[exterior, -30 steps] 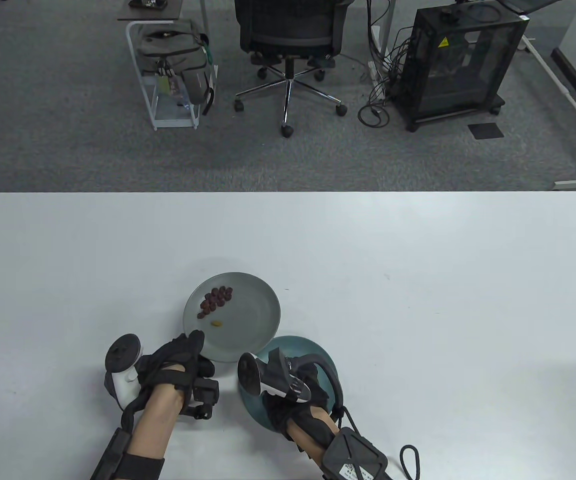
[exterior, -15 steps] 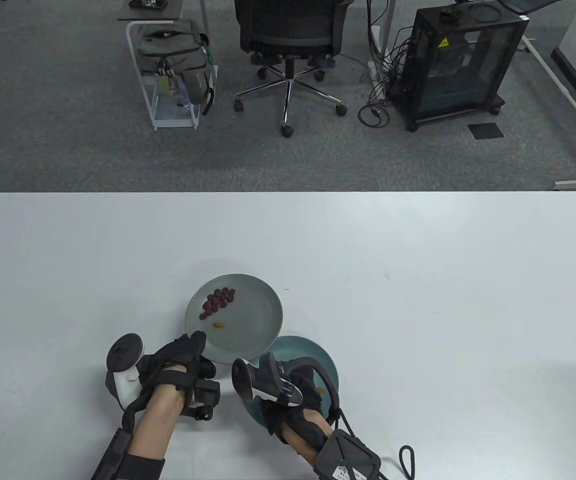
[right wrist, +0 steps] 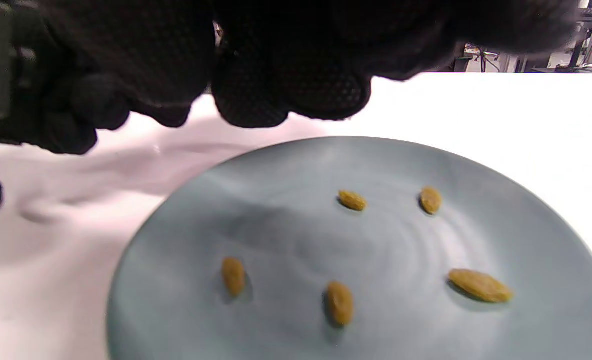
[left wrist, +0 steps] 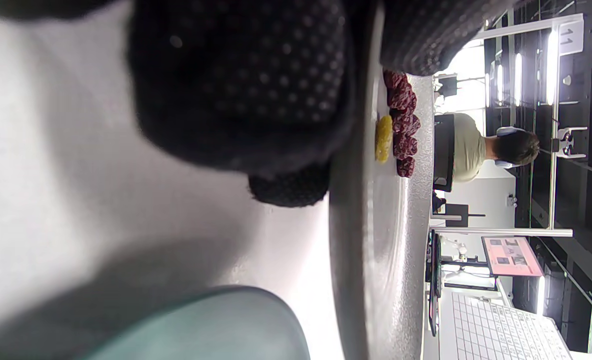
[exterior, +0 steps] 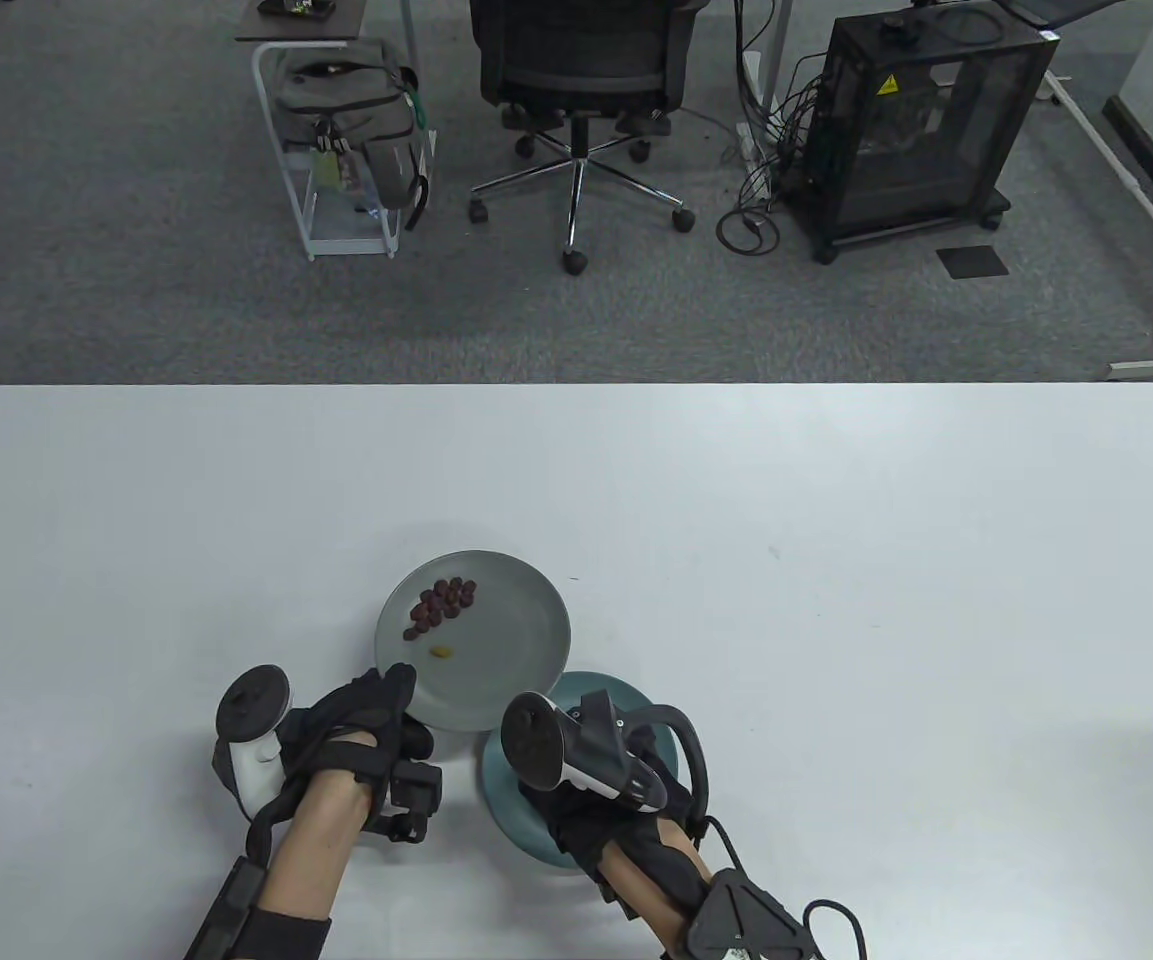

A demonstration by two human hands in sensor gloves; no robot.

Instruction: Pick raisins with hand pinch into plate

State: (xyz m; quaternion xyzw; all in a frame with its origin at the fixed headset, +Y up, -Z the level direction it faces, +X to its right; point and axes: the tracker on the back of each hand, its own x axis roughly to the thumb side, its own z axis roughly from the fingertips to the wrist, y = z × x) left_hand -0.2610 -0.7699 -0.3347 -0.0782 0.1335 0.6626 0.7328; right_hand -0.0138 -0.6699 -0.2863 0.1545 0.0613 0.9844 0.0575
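The left hand (exterior: 361,715) lay on the white table (exterior: 836,600), its fingers gripping the near-left rim of the grey plate (exterior: 516,650); the left wrist view showed the gloved fingertips (left wrist: 255,100) pressed against the plate's edge from below, with another finger over the rim. On that plate sat a cluster of dark red raisins (exterior: 441,603) toward the far-left side and 1 golden raisin (exterior: 442,652) just nearer the person, apart from the cluster.

The right hand (exterior: 626,800) hovered above the teal plate (exterior: 516,805), which sat just beside the grey plate on its near-right side and seemed to slip slightly under its rim. In the right wrist view, 5 yellow raisins (right wrist: 339,302) lay scattered and well apart on the teal plate (right wrist: 285,235). The right fingertips (right wrist: 255,95) hung bunched together above the far-left edge of that plate, touching none of the raisins. Whether they pinched a raisin between them could not be told, since the dark glove hid any gap.
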